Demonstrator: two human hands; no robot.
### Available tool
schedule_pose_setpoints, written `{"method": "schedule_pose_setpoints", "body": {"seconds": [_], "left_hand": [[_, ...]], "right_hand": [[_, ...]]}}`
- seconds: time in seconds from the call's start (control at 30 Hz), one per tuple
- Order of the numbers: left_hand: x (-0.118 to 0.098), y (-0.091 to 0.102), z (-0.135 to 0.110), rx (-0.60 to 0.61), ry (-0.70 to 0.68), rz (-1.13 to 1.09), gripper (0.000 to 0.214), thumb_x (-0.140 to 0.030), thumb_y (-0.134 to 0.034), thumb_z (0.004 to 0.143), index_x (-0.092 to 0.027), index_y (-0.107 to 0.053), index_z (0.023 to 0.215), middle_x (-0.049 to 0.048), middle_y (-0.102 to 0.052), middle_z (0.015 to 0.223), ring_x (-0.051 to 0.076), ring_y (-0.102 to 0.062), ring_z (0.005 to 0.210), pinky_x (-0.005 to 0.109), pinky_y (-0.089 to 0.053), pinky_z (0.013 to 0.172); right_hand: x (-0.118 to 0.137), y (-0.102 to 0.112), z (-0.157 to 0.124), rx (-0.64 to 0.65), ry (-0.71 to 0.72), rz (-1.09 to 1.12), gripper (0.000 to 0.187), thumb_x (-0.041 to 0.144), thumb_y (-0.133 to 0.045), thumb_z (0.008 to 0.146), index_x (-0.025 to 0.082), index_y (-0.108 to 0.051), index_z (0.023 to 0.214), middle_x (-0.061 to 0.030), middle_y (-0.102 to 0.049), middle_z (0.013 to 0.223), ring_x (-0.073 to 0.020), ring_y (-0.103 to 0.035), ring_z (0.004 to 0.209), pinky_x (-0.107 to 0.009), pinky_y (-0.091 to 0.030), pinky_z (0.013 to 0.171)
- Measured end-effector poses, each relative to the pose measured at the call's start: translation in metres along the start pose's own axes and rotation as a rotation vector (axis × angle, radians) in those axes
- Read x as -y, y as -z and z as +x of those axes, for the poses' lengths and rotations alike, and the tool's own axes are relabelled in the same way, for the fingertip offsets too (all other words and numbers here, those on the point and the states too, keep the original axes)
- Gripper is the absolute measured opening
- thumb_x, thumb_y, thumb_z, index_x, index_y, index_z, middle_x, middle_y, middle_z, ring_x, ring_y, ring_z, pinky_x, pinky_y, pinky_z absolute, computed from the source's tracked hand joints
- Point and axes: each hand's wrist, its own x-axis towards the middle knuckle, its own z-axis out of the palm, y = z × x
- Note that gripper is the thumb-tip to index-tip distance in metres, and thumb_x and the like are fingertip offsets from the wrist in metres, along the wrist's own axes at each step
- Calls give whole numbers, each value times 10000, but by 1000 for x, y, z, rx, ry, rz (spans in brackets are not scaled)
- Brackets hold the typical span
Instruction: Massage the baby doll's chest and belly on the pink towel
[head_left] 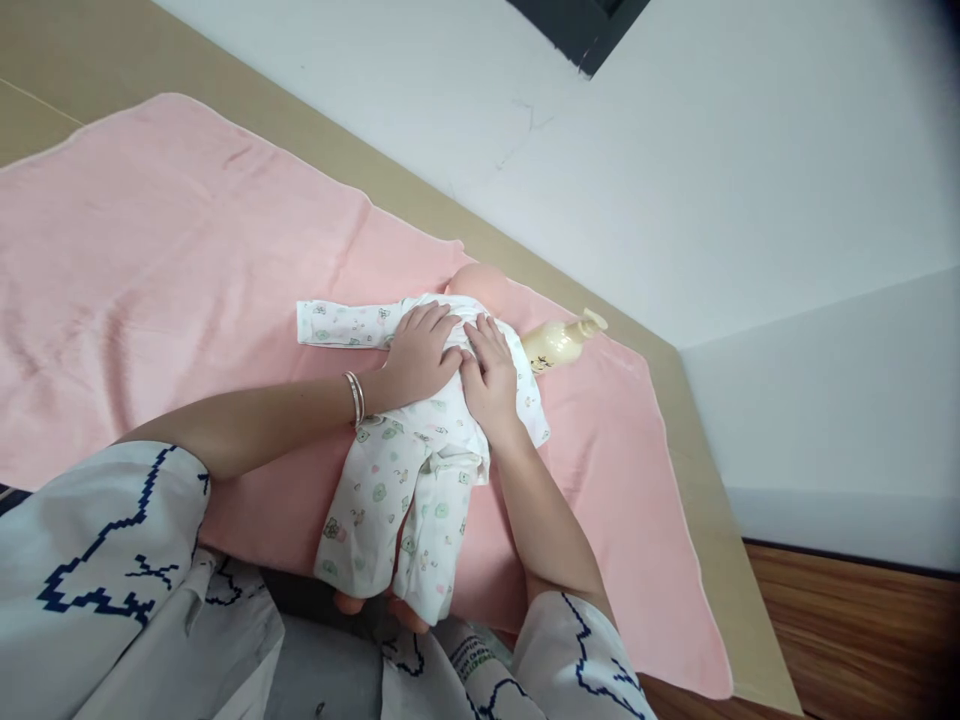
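A baby doll [480, 284] with a smooth round head lies stretched out on a pink blanket [180, 260], its feet towards me. It wears a white printed top [442, 420] and matching trousers [375, 505]. My left hand [420, 355] rests flat on the left side of the doll's upper body, fingers pointing to its head. On the right side of the top lies my right hand [491, 380], fingers stretched out. The thumbs are close together. One sleeve [345, 324] extends out to the left. Whether the doll faces up or down, I cannot tell.
A cream pump bottle [561, 342] lies on the blanket just right of the doll's shoulder. Beneath the blanket is a tan table [694, 480], its far side against a white wall [675, 170]. Wooden flooring [855, 620] shows at lower right.
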Motion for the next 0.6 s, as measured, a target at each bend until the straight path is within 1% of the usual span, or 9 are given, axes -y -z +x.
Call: {"method": "schedule_pose_setpoints", "body": {"seconds": [0.1,0.23,0.3,0.33,0.4,0.47,0.5,0.53,0.6], "left_hand": [[-1,2,0,8,5,4,438,-180,-537,886,-53,-628,1295,196,-588,1450,331,-495,1393,471,-335,1235],[-1,4,-1,21,3,11,443,-183,-537,895,-63,-625,1312,185,-579,1466,329,-489,1401,472,-341,1232],[-1,5,-1,24,1,19,444,-193,-532,902,-68,-623,1318,180,-578,1471,328,-486,1406,470,-336,1237],[-1,5,-1,23,1,24,445,-197,-528,904,-72,-621,1321,178,-579,1471,327,-485,1407,471,-334,1237],[0,4,-2,11,0,34,441,-203,-524,903,-85,-623,1316,173,-584,1464,322,-488,1402,475,-329,1238],[0,4,-3,-8,-10,43,426,-203,-515,900,-105,-630,1298,164,-588,1457,317,-489,1399,490,-314,1243],[0,3,-4,-17,-18,46,420,-202,-509,898,-113,-631,1289,161,-588,1454,314,-488,1398,495,-307,1245],[0,3,-4,-24,-23,51,417,-199,-500,897,-117,-632,1283,158,-588,1451,311,-488,1396,498,-304,1245],[0,3,-5,-33,-25,59,420,-192,-478,898,-123,-629,1284,155,-598,1434,306,-500,1381,495,-312,1236]], "right_hand": [[-1,-1,0,-13,1,4,475,322,-450,964,183,-622,1384,-112,-490,1577,-249,-359,1546,-555,-294,1284],[-2,-3,0,-19,6,-8,471,328,-443,964,204,-622,1381,-101,-505,1568,-242,-378,1537,-562,-315,1271],[2,-3,-1,-21,1,-44,483,326,-419,969,169,-621,1379,-131,-510,1561,-250,-387,1532,-551,-322,1268],[7,-2,-2,-28,-19,-90,493,326,-406,974,147,-617,1383,-154,-493,1571,-269,-370,1539,-561,-314,1267],[19,1,-6,-31,-111,-239,528,349,-385,991,123,-575,1429,-198,-395,1624,-354,-261,1576,-659,-275,1244],[31,5,-10,25,-225,-380,586,397,-353,1013,129,-466,1521,-215,-244,1685,-436,-104,1596,-765,-252,1185],[36,7,-12,82,-263,-407,618,419,-328,1023,129,-392,1565,-216,-175,1704,-449,-49,1597,-779,-250,1174],[39,8,-14,143,-285,-399,645,436,-299,1032,120,-325,1594,-217,-130,1713,-442,-29,1600,-765,-249,1187],[40,10,-15,223,-303,-318,676,458,-261,1039,102,-252,1614,-212,-101,1719,-406,-49,1607,-693,-248,1237]]}}
